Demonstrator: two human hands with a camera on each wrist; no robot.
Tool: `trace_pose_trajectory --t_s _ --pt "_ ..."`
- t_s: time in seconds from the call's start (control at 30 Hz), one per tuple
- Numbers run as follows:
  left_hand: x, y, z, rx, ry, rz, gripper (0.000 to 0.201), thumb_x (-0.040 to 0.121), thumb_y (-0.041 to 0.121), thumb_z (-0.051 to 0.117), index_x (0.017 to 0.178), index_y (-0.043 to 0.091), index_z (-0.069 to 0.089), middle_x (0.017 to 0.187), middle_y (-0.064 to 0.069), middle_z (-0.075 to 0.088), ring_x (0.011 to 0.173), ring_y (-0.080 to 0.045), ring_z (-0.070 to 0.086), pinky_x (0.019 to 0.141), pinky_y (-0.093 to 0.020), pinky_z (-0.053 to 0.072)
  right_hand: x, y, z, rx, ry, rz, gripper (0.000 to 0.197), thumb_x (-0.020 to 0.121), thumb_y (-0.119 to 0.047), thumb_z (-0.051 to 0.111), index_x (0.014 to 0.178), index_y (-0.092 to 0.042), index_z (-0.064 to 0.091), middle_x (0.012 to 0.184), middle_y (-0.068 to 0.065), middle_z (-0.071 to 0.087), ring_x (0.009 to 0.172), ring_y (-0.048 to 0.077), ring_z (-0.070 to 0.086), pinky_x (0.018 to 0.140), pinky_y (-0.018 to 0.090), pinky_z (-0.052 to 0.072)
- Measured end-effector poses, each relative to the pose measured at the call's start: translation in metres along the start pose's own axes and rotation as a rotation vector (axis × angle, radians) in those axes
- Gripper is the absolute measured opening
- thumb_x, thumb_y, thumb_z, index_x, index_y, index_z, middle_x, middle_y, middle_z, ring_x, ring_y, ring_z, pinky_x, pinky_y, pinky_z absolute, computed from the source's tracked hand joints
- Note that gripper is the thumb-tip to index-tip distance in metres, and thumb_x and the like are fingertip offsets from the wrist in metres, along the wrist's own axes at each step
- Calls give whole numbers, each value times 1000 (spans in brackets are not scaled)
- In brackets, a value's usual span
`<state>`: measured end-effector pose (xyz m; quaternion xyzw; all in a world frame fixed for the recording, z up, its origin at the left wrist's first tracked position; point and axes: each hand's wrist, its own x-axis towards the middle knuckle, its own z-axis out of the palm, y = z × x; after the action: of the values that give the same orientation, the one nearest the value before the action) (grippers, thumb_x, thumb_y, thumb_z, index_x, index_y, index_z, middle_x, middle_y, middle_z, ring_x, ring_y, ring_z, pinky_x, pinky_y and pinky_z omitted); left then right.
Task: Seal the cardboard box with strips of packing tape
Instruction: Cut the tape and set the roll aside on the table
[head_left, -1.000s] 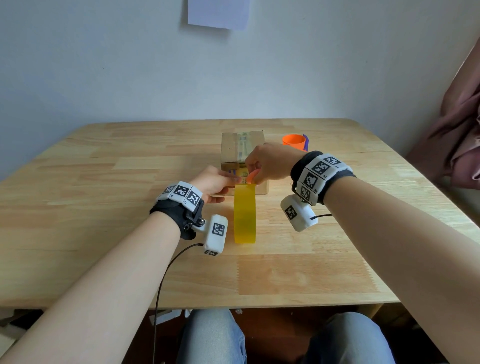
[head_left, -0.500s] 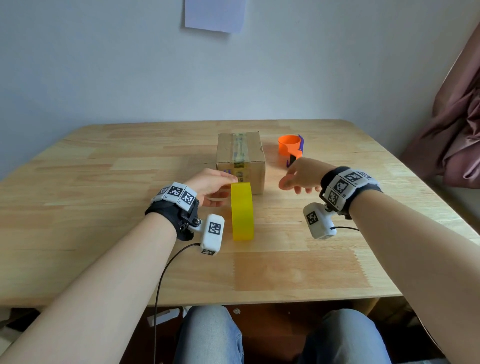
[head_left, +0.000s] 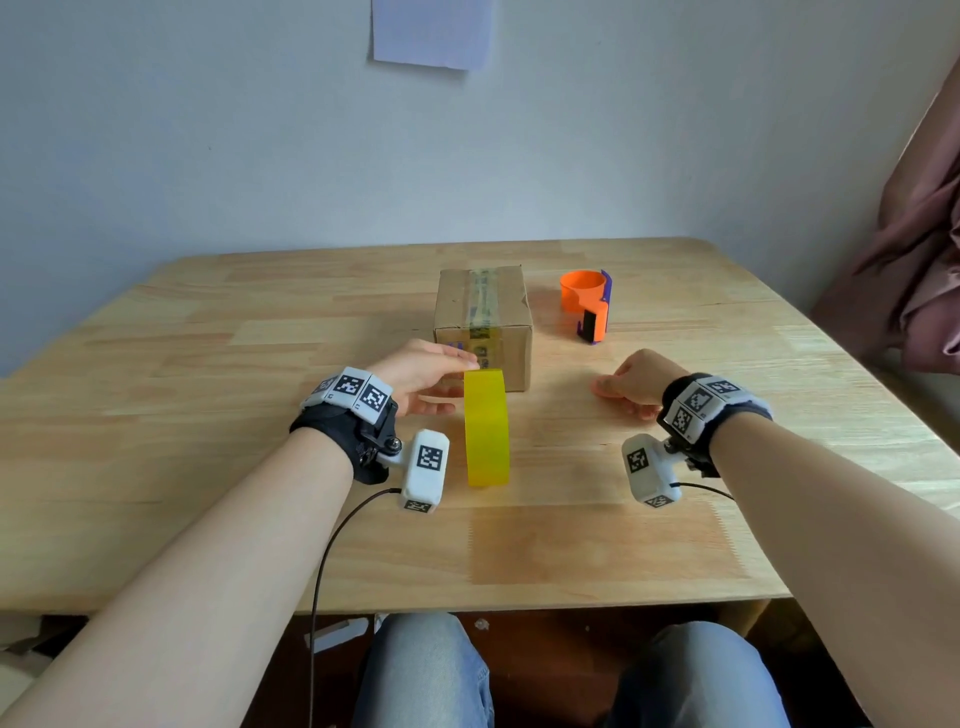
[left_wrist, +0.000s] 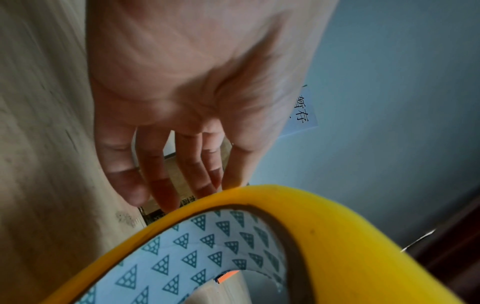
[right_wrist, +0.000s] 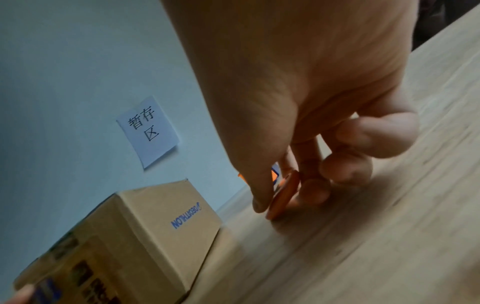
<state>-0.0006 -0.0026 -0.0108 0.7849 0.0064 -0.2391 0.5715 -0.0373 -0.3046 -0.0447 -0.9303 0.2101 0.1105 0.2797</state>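
On the wooden bench (head_left: 208, 415) a closed cardboard box (head_left: 483, 325) sits near the middle, with a strip of clear tape already running along its top seam and down the near face. Just in front of the box a yellow roll of packing tape (head_left: 485, 428) stands on edge, close to the box's near face. The left hand (head_left: 421, 376) reaches in from the left; its fingers (left_wrist: 155, 174) are fairly straight and lie close together, tips at the top rim of the roll, thumb lower beside the roll's left side. Whether the thumb touches the roll cannot be told. The right hand (head_left: 636, 382) is low over the bench, to the right of the box and apart from it; its fingers (right_wrist: 345, 168) are curled, and thumb and forefinger pinch a small flat orange piece (right_wrist: 284, 195) whose lower edge touches the bench. Behind the right hand an orange tape dispenser (head_left: 587, 304) stands right of the box. A paper note (head_left: 431, 31) hangs on the wall.
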Motion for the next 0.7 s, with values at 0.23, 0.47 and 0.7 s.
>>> trace_pose_trajectory --t_s 0.23,0.47,0.7 --pt "0 2 10 -13 40 21 2 93 20 75 94 18 74 88 -3 76 76 -16 70 69 -29 60 -26 -40 -9 -67 105 -70 62 95 -61 55 116 -3 61 88 11 67 64 21 61 58 31 47" --pt "-3 -1 11 -6 106 12 6 91 22 78 95 19 79 88 -3 79 84 -19 73 84 -36 59 -85 -99 11 193 -487 -173 73 87 -82 42 97 -19 78 100 0 80 94 24 71 93 42 48" --pt "-9 3 -3 -39 13 -18 11 92 18 76 102 12 76 80 -1 80 66 -11 76 65 -25 53 -87 -105 13 418 -551 -107 41 87 -50 72 103 -11 73 85 5 78 67 20 73 69 31 54"
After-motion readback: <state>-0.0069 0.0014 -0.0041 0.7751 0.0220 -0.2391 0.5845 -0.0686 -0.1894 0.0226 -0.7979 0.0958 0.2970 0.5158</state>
